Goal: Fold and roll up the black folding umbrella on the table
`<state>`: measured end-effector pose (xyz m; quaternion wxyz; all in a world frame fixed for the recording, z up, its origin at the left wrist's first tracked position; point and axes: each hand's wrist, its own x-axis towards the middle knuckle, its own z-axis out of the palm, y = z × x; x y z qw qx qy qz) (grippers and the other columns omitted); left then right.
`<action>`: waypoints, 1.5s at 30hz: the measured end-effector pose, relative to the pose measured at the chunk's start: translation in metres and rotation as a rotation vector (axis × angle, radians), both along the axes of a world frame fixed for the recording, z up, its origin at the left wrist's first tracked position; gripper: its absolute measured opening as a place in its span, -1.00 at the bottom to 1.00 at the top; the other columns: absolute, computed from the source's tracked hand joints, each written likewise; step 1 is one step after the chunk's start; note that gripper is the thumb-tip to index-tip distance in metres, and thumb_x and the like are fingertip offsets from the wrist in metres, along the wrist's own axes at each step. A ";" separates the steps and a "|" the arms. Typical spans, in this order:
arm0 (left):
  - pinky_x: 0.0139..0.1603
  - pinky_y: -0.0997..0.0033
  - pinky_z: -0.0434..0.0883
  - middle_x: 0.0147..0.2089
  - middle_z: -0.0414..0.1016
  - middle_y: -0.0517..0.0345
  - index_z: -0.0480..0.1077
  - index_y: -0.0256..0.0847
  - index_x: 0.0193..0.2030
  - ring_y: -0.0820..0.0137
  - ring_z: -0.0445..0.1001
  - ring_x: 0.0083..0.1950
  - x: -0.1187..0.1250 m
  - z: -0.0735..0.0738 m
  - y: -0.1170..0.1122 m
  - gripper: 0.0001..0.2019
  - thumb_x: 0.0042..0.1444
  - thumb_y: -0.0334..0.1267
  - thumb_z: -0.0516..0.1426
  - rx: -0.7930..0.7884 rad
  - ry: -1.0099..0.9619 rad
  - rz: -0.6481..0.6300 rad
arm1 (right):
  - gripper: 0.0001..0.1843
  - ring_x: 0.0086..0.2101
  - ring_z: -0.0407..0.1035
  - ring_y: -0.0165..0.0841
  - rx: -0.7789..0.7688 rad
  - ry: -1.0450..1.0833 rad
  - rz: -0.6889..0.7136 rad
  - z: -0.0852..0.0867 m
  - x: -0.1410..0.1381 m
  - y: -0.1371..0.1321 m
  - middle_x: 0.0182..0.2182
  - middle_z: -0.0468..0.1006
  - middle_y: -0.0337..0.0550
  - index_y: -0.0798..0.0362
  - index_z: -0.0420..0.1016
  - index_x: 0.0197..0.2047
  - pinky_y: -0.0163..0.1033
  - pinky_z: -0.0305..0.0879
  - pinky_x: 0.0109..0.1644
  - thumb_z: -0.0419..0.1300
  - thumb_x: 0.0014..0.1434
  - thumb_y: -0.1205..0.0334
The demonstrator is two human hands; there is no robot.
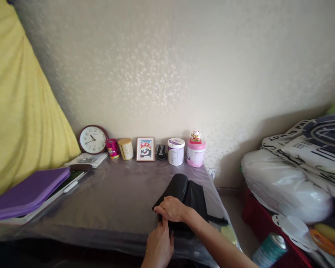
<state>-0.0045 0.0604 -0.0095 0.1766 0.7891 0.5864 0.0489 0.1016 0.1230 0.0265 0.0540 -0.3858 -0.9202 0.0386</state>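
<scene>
A folded black item with a leather-like sheen lies near the right front of the table, with a black strap trailing off to its right. I cannot make out its exact kind. My right hand reaches across its near left corner, fingers closed on the edge. Just below, my left hand pinches the same near edge between thumb and raised index finger. The index fingertip meets the right hand's fingers. My right hand hides part of the black item's middle.
Along the wall stand a clock, a pink can, a yellow-lidded jar, a framed panda picture and two tubs. Purple folders lie left. Beyond the table's right edge are a spray can and bagged bedding.
</scene>
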 end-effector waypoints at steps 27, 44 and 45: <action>-0.04 0.51 0.24 -0.01 0.42 -0.11 -0.28 -0.42 0.30 0.33 0.41 -0.03 -0.027 -0.013 0.032 -0.34 0.13 -0.18 -0.10 -0.352 -0.345 -0.082 | -0.75 -0.03 0.31 -0.34 0.242 0.435 -0.456 -0.002 0.136 -0.043 0.07 0.31 -0.12 -0.06 0.40 -0.17 -0.23 0.33 -0.01 -0.08 0.22 0.28; -0.05 0.39 0.25 0.00 0.40 -0.15 -0.32 -0.42 0.31 0.23 0.39 -0.01 -0.019 0.008 0.026 -0.33 0.12 -0.19 -0.12 -0.353 -0.156 -0.038 | -0.77 -0.10 0.33 -0.39 0.232 0.572 -0.281 0.021 0.069 0.041 -0.08 0.38 -0.07 0.00 0.31 -0.15 -0.25 0.30 -0.05 -0.14 0.26 0.27; -0.05 0.39 0.25 -0.01 0.40 -0.14 -0.31 -0.42 0.31 0.23 0.39 -0.01 -0.019 0.010 0.025 -0.33 0.12 -0.19 -0.11 -0.346 -0.151 -0.035 | -0.76 -0.11 0.33 -0.40 0.231 0.562 -0.279 0.018 0.063 0.046 -0.07 0.38 -0.07 0.00 0.31 -0.15 -0.26 0.29 -0.05 -0.15 0.26 0.28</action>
